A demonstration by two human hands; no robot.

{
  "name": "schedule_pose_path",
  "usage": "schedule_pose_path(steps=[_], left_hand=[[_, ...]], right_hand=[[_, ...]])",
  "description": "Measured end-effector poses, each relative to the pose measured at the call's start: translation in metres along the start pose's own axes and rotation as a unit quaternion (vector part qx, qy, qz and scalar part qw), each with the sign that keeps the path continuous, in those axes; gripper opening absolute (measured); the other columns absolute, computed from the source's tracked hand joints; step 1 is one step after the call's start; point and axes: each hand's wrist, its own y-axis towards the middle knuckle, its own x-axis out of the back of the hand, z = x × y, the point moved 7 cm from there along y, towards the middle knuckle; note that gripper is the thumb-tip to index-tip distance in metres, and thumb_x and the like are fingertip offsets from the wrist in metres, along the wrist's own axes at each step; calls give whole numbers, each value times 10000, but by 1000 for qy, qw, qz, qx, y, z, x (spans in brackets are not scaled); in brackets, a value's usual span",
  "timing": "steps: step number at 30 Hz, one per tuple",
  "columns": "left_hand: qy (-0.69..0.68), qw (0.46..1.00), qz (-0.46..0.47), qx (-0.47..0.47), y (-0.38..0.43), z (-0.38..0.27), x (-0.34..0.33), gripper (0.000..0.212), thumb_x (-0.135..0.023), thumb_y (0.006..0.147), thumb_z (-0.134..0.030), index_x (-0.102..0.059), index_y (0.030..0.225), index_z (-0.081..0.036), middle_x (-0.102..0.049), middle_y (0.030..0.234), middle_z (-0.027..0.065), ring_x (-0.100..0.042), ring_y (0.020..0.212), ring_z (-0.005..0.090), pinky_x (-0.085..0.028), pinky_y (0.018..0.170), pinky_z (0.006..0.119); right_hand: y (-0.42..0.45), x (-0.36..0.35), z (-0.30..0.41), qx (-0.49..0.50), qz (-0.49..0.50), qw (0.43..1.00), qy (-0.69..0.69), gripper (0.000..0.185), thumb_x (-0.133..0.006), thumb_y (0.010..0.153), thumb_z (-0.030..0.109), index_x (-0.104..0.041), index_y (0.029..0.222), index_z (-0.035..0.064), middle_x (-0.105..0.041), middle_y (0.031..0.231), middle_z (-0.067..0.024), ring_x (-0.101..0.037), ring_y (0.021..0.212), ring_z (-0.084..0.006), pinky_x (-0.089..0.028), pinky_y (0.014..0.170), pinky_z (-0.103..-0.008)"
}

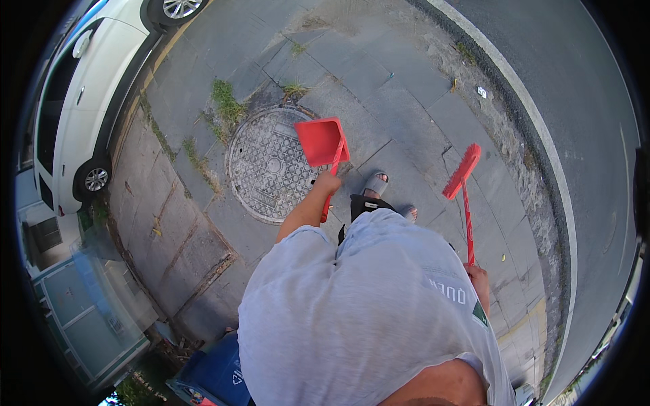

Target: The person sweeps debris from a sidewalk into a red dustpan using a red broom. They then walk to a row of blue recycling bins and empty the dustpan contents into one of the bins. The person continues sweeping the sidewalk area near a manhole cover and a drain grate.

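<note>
My left hand point(327, 183) is closed around the handle of a red plastic dustpan point(320, 139), whose pan hangs over the edge of a round metal manhole cover point(269, 165). Out to the right, my right hand point(476, 276) grips the end of the red handle of a broom point(461, 172). The broom's red bristle head is over the grey paving, between my sandalled feet point(377, 183) and the kerb. Whether it touches the ground I cannot tell.
A white car point(91, 101) stands at the upper left. Grass tufts point(227, 104) grow beside the manhole cover. A pale kerb point(546, 132) borders the asphalt road point(584, 76) on the right, with a scrap of litter point(482, 92) near it. A blue bin point(216, 370) stands at lower left.
</note>
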Motion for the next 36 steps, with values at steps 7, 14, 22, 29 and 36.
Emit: schedule_pose_path(steps=[7,14,22,29,36], left_hand=[[73,994,28,80,15,74,-9,341,-600,838,-232,-686,1079,-6,-650,1153,214,-629,1092,338,-501,924,406],[-41,989,78,119,57,109,-29,325,-595,821,-125,-656,1112,7,-665,1089,229,-685,916,343,-546,765,481],[-612,743,127,239,-6,103,-4,248,-593,834,-95,-505,1051,-14,-639,800,183,-638,603,245,-548,470,324],[-806,570,52,154,-49,52,62,196,-545,834,-73,-527,1010,13,-618,830,170,-636,630,251,-556,485,319],[-780,558,-204,194,-58,63,48,140,-529,828,-44,-592,937,16,-621,758,137,-632,583,218,-537,433,323]], right_hand=[[2,-35,30,-6,23,999,-23,196,-606,839,60,-655,971,-76,-562,657,-15,-439,507,-53,-320,469,-203],[7,-75,65,-20,55,998,-20,150,-584,860,85,-657,902,-40,-551,648,7,-444,535,-57,-343,499,-214],[36,-109,103,65,54,963,-256,193,-614,891,162,-682,850,-13,-605,687,6,-512,602,-60,-407,547,-250],[65,-126,165,172,161,912,-335,247,-620,905,180,-629,1060,-12,-580,699,0,-525,593,-67,-421,531,-240],[143,-117,284,205,142,798,-549,302,-599,911,188,-576,1163,24,-557,630,-46,-547,450,-142,-448,403,-311]])
